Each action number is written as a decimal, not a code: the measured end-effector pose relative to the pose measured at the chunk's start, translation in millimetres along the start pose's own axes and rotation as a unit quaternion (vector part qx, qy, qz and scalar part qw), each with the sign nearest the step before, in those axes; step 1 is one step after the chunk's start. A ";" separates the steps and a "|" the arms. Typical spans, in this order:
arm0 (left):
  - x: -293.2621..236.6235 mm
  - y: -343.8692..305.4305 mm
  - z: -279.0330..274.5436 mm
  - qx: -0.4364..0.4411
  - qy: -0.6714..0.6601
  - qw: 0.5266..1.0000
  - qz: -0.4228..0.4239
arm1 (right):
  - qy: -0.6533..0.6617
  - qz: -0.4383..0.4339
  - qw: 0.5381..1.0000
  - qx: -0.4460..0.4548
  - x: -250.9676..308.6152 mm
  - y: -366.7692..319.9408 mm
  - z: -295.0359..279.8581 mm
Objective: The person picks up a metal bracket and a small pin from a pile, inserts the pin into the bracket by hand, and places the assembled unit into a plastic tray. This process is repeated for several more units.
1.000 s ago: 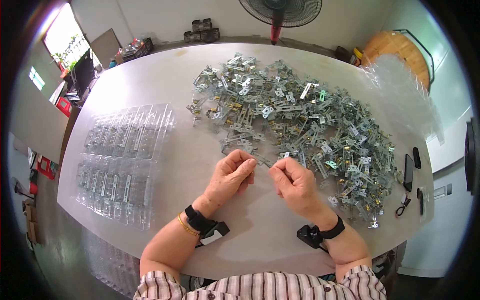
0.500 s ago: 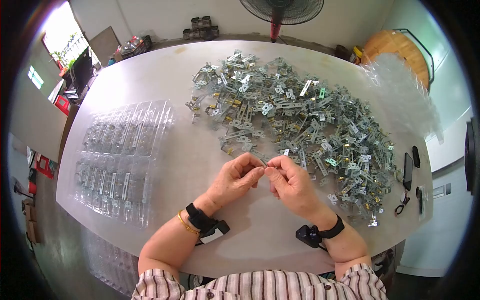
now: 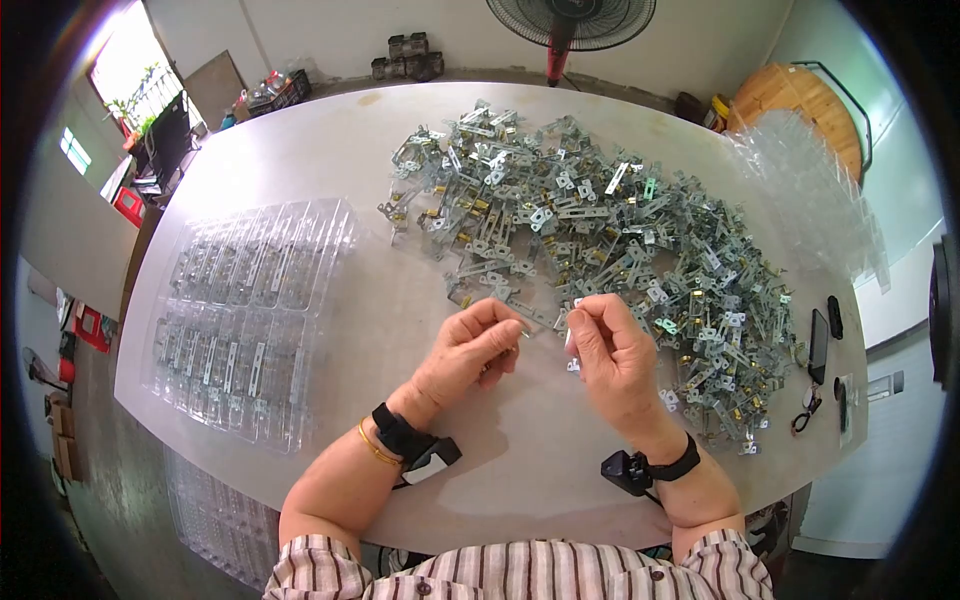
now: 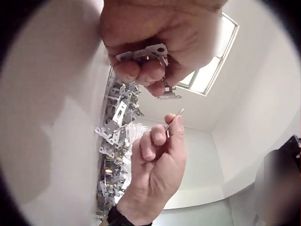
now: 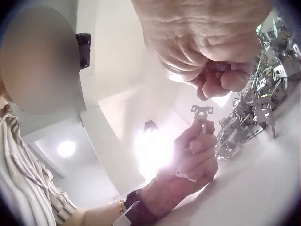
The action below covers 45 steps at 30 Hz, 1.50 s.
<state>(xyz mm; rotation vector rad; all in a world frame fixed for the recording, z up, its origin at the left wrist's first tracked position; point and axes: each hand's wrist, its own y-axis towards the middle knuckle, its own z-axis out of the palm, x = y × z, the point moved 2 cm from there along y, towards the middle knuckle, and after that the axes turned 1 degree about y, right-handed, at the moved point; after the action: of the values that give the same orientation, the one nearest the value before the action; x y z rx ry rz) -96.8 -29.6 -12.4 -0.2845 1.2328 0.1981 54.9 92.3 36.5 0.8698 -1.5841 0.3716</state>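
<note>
My left hand grips a small silvery metal bracket between thumb and forefinger. Its flat end with holes sticks up past the fingertips in the right wrist view. More bracket metal shows lower down, against the curled fingers of that hand in the left wrist view. Close by on the right, my right hand pinches a thin metal strip between thumb and forefinger, seen edge-on. The two hands are a short gap apart, over the table at the near edge of a heap of metal brackets.
Clear plastic trays with rows of brackets lie on the left. At the far right are crumpled clear plastic, a phone and keys. A fan stands behind the table.
The hands met at the fingertips half a second ago and are now apart. My right hand has moved right and turned more upright, with the thin strip in it; the left has stayed nearly in place.
</note>
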 end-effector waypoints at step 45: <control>1.5 -3.5 4.8 0.124 0.020 0.991 -0.035 | 0.050 0.270 0.936 0.219 -11.6 0.7 -3.9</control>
<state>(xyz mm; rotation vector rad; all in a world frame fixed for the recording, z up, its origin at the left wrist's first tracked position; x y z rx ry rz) -91.0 -31.4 -12.0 -0.1158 1.2704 -0.0220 57.1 99.1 26.5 0.7130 -1.6566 1.1799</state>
